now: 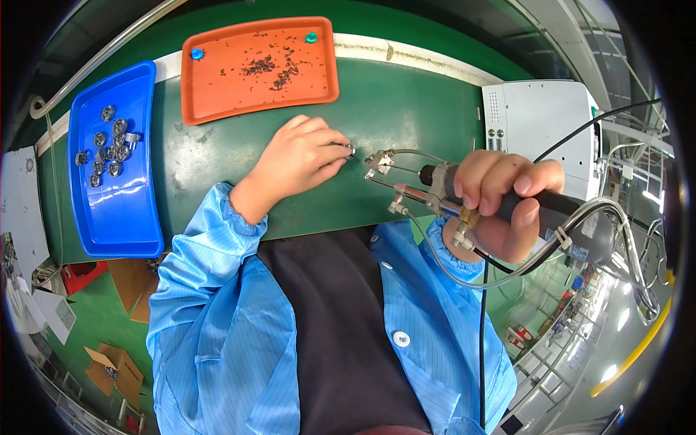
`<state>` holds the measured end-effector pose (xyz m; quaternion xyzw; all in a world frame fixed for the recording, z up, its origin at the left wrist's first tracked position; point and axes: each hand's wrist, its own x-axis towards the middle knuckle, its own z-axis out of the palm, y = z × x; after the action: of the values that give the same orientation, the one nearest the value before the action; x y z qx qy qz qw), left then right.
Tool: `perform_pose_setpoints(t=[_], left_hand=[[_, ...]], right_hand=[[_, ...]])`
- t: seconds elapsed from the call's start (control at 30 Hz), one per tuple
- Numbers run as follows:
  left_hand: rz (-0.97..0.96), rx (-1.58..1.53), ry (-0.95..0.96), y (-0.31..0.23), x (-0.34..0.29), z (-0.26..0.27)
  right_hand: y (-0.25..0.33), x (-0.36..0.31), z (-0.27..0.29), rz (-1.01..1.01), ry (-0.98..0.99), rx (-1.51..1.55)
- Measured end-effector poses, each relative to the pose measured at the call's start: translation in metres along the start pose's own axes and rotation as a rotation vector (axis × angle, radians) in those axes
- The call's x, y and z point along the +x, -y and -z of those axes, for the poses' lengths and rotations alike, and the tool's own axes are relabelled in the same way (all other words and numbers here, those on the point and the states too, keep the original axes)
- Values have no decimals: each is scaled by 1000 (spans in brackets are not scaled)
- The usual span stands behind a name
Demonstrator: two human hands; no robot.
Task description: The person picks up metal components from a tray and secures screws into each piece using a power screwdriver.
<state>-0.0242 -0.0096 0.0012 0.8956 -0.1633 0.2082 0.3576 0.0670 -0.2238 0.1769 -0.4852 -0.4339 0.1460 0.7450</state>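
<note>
My left hand (303, 156) rests on the green table (406, 101) and pinches a small round metal part (350, 151) between thumb and fingertips. My right hand (504, 199) grips a black powered hand tool (507, 203) with hoses and a cable hanging from it. The tool's metal tip (377, 163) points left, a short way from the part and not touching it. Both forearms wear blue sleeves.
A blue tray (119, 210) at the left holds several round metal parts (109, 145). An orange tray (217, 101) at the back holds dark small pieces and two blue-green bits. A white box-shaped machine (540, 119) stands at the right. Cardboard boxes lie on the floor at lower left.
</note>
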Motion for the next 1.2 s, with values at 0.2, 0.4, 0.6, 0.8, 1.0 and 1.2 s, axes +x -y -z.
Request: perform_pose_setpoints(t=[0.2,0.4,0.6,0.8,1.0,1.2], left_hand=[[3,-48,10,0,6,-2],[34,-33,18,-1,1,-1],[27,-42,26,-1,4,-1],[24,-49,33,1,3,0],[19,-44,34,1,4,0],[19,-49,38,1,3,0]], right_hand=[[-7,-5,5,6,-4,-84],[-21,-2,2,2,9,-44],[-24,1,-3,-21,44,-41],[-31,3,-8,-38,51,-24],[-35,2,-13,-42,13,-9],[-33,-1,-13,-36,17,-22]])
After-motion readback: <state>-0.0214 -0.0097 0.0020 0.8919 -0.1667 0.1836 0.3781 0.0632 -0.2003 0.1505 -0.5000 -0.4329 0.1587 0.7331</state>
